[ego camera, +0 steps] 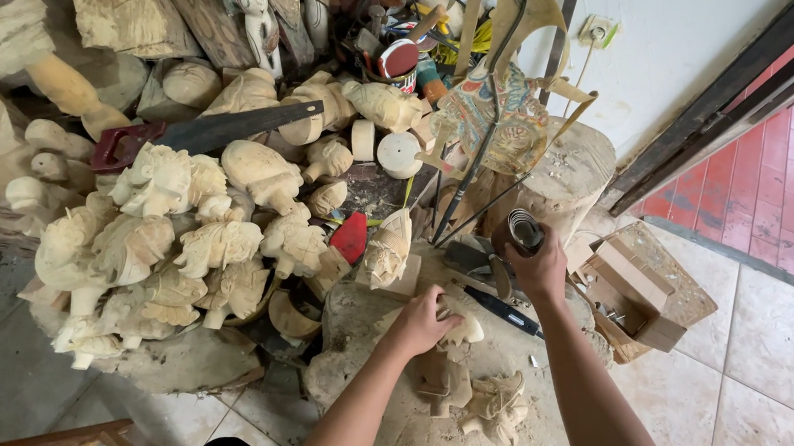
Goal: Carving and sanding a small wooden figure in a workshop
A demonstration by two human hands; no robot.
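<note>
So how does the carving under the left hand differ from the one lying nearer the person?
The carving under the left hand is a pale piece, partly covered. The nearer carving is browner, lies free and shows more detail. Both are unpainted wood on the stump top.

The pile of carvings [178,244] lies left of the stump [455,445]; the saw [206,132] rests on it, the box [637,289] right.

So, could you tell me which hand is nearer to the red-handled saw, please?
Left. The left hand rests on a pale carving, right of and below the saw; the right hand holds a roll farther right.
</note>
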